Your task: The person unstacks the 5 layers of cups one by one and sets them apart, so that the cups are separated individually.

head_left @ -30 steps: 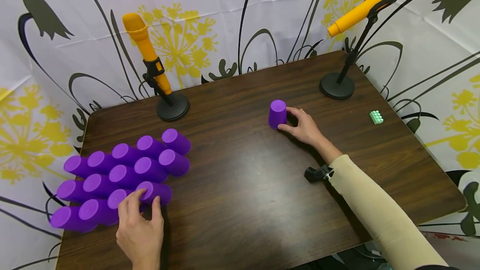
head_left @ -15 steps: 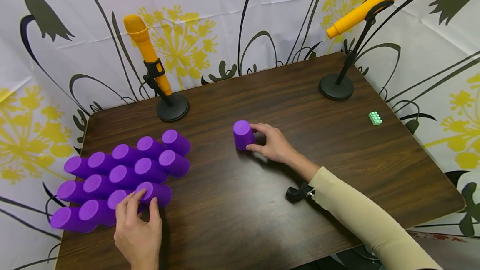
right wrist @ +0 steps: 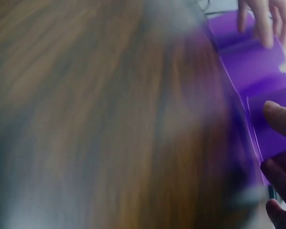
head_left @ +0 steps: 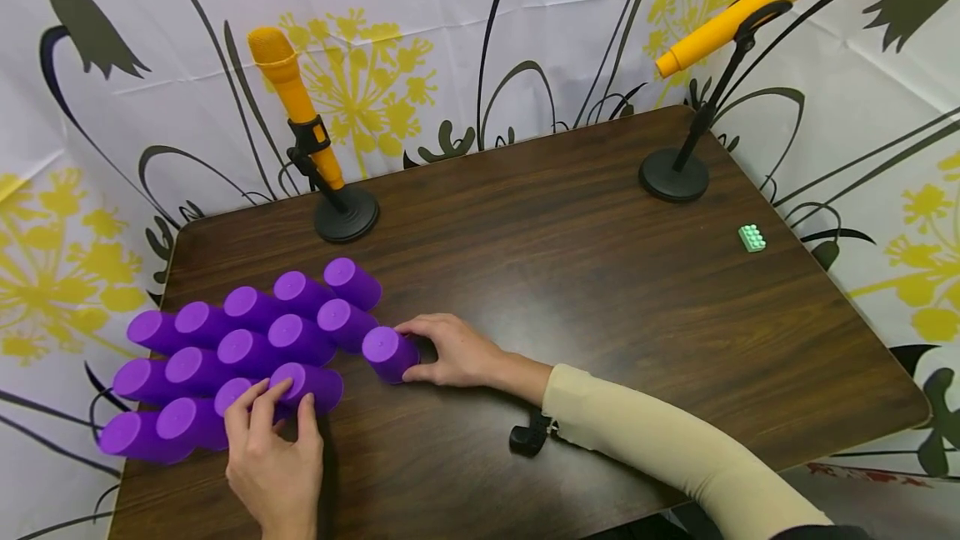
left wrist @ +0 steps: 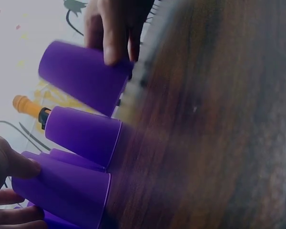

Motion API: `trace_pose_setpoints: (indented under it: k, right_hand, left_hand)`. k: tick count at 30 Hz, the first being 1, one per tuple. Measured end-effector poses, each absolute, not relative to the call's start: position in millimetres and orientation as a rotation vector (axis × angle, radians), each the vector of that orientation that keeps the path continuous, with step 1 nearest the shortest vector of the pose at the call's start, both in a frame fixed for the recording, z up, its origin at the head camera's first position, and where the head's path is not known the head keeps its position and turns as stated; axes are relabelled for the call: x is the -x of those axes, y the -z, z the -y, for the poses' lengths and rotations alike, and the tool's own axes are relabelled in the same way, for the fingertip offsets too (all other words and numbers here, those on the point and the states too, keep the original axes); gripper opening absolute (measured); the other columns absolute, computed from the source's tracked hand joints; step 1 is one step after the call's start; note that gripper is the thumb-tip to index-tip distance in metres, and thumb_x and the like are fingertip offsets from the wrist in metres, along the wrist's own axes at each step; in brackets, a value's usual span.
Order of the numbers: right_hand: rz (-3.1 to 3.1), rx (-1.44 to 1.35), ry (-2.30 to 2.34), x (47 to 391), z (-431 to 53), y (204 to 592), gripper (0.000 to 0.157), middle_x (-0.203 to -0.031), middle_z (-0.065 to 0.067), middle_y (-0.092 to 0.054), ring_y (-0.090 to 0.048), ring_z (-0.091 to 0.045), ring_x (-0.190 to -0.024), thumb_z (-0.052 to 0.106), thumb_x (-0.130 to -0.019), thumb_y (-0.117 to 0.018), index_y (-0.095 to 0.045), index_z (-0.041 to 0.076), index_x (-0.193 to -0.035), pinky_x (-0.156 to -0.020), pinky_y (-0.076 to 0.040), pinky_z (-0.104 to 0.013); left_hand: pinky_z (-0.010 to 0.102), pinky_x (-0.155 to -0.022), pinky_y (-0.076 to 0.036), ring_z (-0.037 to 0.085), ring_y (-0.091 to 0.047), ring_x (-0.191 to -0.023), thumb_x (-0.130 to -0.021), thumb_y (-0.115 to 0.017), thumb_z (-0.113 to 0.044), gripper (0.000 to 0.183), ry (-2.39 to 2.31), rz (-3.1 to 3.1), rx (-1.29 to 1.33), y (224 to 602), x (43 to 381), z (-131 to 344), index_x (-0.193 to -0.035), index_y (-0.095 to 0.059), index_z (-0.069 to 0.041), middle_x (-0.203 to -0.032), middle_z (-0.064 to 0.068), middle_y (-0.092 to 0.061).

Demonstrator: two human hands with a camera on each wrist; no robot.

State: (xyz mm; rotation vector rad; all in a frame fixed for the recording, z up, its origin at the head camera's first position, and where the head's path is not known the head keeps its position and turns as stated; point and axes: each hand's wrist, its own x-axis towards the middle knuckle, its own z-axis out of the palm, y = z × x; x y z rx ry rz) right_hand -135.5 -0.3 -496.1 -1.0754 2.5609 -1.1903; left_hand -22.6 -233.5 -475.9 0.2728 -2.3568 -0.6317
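Note:
Several upside-down purple cups stand in three close rows at the left of the table, seen in the head view. My left hand holds the cup at the right end of the front row, thumb on one side and fingers on the other. My right hand grips a separate purple cup by its side, base up, close to the right end of the middle row. In the left wrist view this carried cup is tilted. The right wrist view is blurred, with the same cup at its right edge.
On the brown table, a yellow microphone on a black stand rises behind the cups. Another yellow microphone leans on a stand at the back right. A small green toy brick lies near the right edge. Patterned cloth hangs behind.
My right hand has brought its cup left and nearer, from the middle back of the table to beside the rows. The left hand has stayed almost still on its cup.

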Motion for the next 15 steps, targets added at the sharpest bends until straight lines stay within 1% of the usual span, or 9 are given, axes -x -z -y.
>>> trace_pose_setpoints:
  k: [8, 11, 15]
  right_hand:
    - [-2.635, 1.119, 1.165, 126, 34, 502, 0.057, -0.117, 0.006, -0.064, -0.056, -0.002, -0.11, 0.037, -0.078, -0.083, -0.063, 0.015, -0.126, -0.099, -0.039, -0.018]
    - [-2.699, 1.119, 1.117, 124, 43, 504, 0.057, -0.116, 0.007, -0.064, -0.055, -0.003, -0.109, 0.041, -0.078, -0.083, -0.064, 0.015, -0.125, -0.101, -0.037, -0.021]
    - [-2.741, 1.105, 1.052, 121, 52, 504, 0.058, -0.119, 0.007, -0.064, -0.054, -0.004, -0.114, 0.044, -0.078, -0.081, -0.064, 0.017, -0.127, -0.107, -0.033, -0.024]
  left_hand:
    - [-0.001, -0.075, -0.034, 0.028, -0.065, -0.095, -0.082, -0.078, -0.016, 0.026, 0.627, 2.355, -0.263, 476, 23, 234, -0.105, -0.073, -0.004, -0.121, 0.011, -0.062]
    - [-0.001, -0.075, -0.034, 0.027, -0.064, -0.097, -0.084, -0.077, -0.019, 0.026, 0.623, 2.365, -0.259, 475, 23, 235, -0.106, -0.073, -0.005, -0.121, 0.01, -0.062]
    - [-0.001, -0.075, -0.035, 0.027, -0.064, -0.097, -0.084, -0.077, -0.019, 0.026, 0.631, 2.363, -0.263, 474, 22, 235, -0.106, -0.073, -0.005, -0.12, 0.011, -0.062]
